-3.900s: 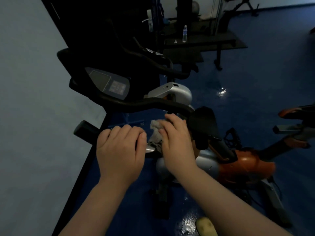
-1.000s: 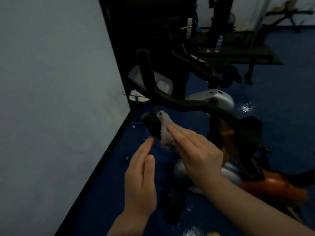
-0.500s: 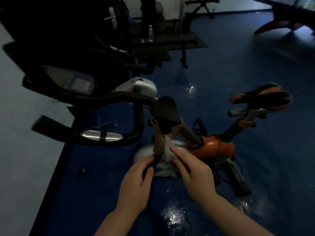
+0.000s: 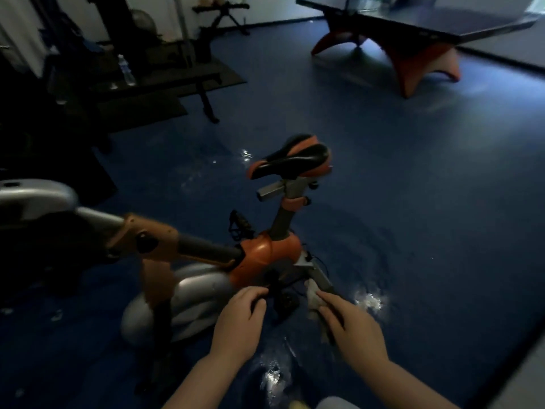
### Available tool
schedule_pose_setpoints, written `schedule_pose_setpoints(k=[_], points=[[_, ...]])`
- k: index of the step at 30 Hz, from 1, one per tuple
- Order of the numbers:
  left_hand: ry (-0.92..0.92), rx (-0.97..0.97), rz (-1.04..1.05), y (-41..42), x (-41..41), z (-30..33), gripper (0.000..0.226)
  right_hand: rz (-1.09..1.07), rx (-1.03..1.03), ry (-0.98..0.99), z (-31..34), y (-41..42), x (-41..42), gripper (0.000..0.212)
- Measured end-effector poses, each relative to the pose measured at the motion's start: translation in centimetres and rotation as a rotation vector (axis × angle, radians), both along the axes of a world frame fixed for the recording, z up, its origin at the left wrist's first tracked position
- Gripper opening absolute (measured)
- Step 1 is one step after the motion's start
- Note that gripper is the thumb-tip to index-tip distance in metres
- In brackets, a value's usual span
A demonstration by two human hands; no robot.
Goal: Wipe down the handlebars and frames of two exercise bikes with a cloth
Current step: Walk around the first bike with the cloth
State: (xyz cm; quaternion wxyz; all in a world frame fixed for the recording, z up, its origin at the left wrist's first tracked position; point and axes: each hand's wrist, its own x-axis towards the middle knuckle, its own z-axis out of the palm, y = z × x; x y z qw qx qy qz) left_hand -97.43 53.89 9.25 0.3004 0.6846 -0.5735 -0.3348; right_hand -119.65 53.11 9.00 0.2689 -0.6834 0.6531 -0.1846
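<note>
An orange and silver exercise bike (image 4: 265,255) stands in front of me, its black and orange saddle (image 4: 292,162) raised behind the body. My right hand (image 4: 351,329) presses a crumpled grey cloth (image 4: 314,296) against the grey rear frame leg (image 4: 320,276). My left hand (image 4: 239,320) rests curled on the dark crank area below the orange housing; whether it grips anything is unclear. A second, silver bike's housing (image 4: 32,196) shows at the left edge. The handlebars are out of view.
A table-tennis table (image 4: 413,22) with orange legs stands at the far right. Dark weight benches (image 4: 177,75) and a water bottle (image 4: 126,70) sit at the far left. Blue floor (image 4: 413,202) spreads around the bike, with shiny wet-looking spots near my hands.
My view has swung right, off the handlebars. My right hand has carried the cloth from the front post down to the rear frame leg; my left hand followed to the bike's lower body.
</note>
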Motion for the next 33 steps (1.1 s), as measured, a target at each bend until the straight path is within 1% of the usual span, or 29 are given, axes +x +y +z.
schedule_pose_setpoints(k=[3, 7, 13, 17, 21, 25, 29, 33], points=[[0.019, 0.068, -0.088, -2.2, -4.4, -1.2, 0.023, -0.056, 0.079, 0.058, -0.6, -0.7, -4.6, 0.031], [-0.008, 0.142, -0.225, -4.9, -8.8, -1.9, 0.023, -0.110, 0.202, 0.064, -1.2, -1.9, -8.9, 0.030], [-0.050, 0.238, -0.360, -10.6, -14.1, -3.2, 0.026, -0.169, 0.249, 0.067, -1.8, -5.2, -12.9, 0.029], [-0.055, 0.293, -0.420, -14.8, -17.5, -4.4, 0.027, -0.143, 0.264, 0.099, -1.8, -8.8, -15.1, 0.028], [-0.075, 0.322, -0.429, -19.6, -20.7, -6.0, 0.027, -0.103, 0.295, 0.120, -2.6, -13.5, -17.7, 0.031], [-0.065, 0.356, -0.354, -24.7, -22.9, -7.0, 0.026, -0.051, 0.349, 0.167, -2.8, -18.3, -21.1, 0.032], [-0.034, 0.383, -0.319, -29.8, -26.2, -7.5, 0.023, -0.004, 0.289, 0.232, -2.9, -23.6, -24.7, 0.031], [-0.057, 0.363, -0.342, -34.4, -30.2, -6.9, 0.024, 0.008, 0.263, 0.292, -2.1, -28.8, -28.4, 0.028]])
